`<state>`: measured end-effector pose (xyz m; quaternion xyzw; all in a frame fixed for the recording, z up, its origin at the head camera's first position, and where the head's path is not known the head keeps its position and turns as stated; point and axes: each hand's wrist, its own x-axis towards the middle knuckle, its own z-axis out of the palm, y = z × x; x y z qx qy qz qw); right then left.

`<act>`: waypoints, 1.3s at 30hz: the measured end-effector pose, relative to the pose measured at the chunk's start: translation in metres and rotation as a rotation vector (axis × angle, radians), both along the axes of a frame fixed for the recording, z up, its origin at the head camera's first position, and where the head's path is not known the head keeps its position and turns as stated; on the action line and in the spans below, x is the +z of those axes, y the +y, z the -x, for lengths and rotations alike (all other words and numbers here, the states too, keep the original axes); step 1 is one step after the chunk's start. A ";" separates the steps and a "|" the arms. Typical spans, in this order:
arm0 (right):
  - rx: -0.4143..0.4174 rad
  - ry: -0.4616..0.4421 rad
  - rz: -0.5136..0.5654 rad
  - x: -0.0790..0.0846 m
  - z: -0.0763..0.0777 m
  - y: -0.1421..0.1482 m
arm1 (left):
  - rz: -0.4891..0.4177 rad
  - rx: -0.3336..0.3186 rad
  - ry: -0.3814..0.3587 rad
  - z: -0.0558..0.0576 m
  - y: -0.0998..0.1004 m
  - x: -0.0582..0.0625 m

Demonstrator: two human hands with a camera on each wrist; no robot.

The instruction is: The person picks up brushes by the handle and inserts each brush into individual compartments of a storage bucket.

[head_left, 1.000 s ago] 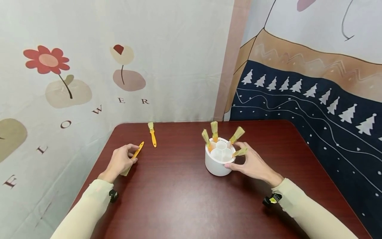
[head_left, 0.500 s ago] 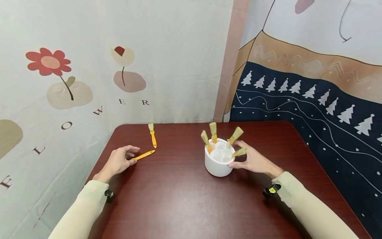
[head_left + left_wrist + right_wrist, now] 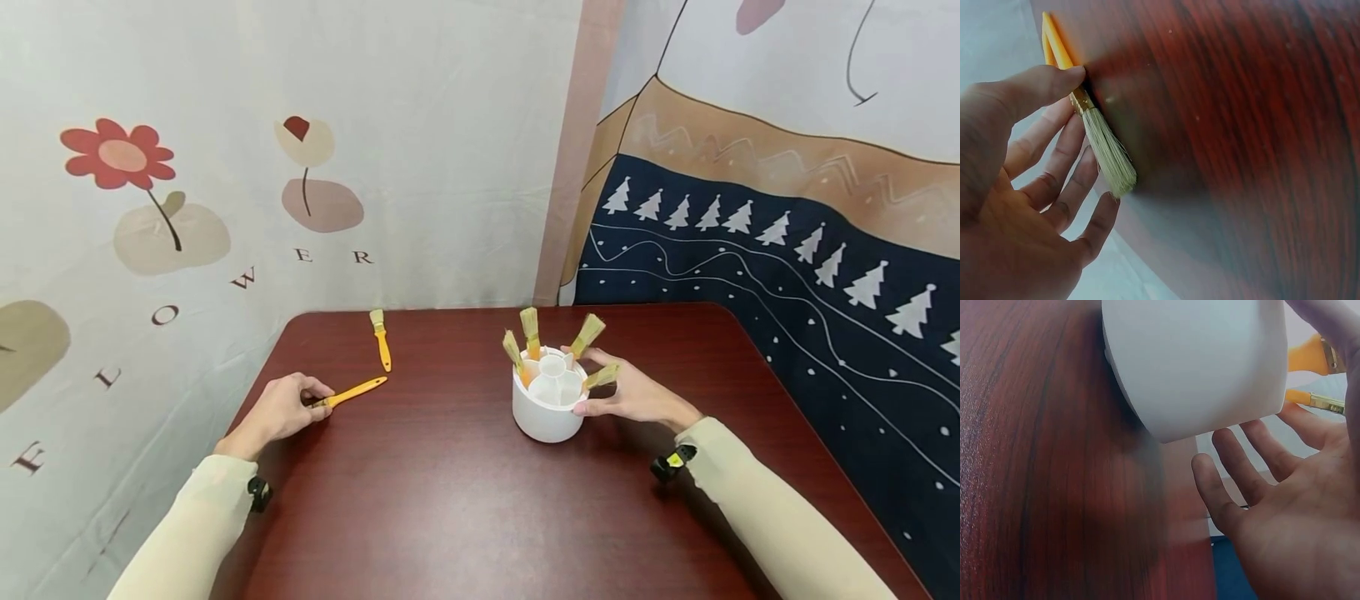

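My left hand [image 3: 281, 408] pinches a paintbrush with a yellow handle [image 3: 358, 390], thumb on one side and fingers on the other. In the left wrist view the thumb presses near the metal band, and the pale bristles [image 3: 1109, 153] point toward the little finger. My right hand [image 3: 641, 396] holds the right side of a white round divided holder [image 3: 543, 419], thumb at the near side, fingers round the far side. Several paintbrushes [image 3: 530, 329] stand in the holder's compartments, bristles up and leaning outward. Their lower handles are hidden inside.
Another yellow-handled paintbrush [image 3: 382, 346] lies near the far left edge of the dark red wooden table [image 3: 450, 500], bristles toward the wall. A pale flower-printed cloth [image 3: 450, 167] hangs behind the table, and a dark tree-printed cloth [image 3: 720, 258] hangs on the right.
My left hand has turned the paintbrush so that its handle swings to the right and its bristles come under the palm, then shifted slightly left. My right hand stays at the holder.
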<state>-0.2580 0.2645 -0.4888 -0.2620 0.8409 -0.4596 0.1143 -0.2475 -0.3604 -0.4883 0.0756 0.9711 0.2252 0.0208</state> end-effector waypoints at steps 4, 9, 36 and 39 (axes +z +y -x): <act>-0.008 -0.009 0.003 0.000 0.001 0.000 | 0.004 0.008 0.002 -0.001 0.000 0.001; -0.030 -0.021 0.015 -0.001 -0.002 0.000 | -0.011 0.016 0.011 -0.002 0.000 0.001; -0.114 -0.035 -0.011 0.003 -0.014 -0.006 | -0.260 0.049 0.420 -0.013 0.046 0.023; -0.127 -0.027 -0.021 0.004 -0.016 -0.007 | -0.281 0.057 0.429 -0.014 0.054 0.026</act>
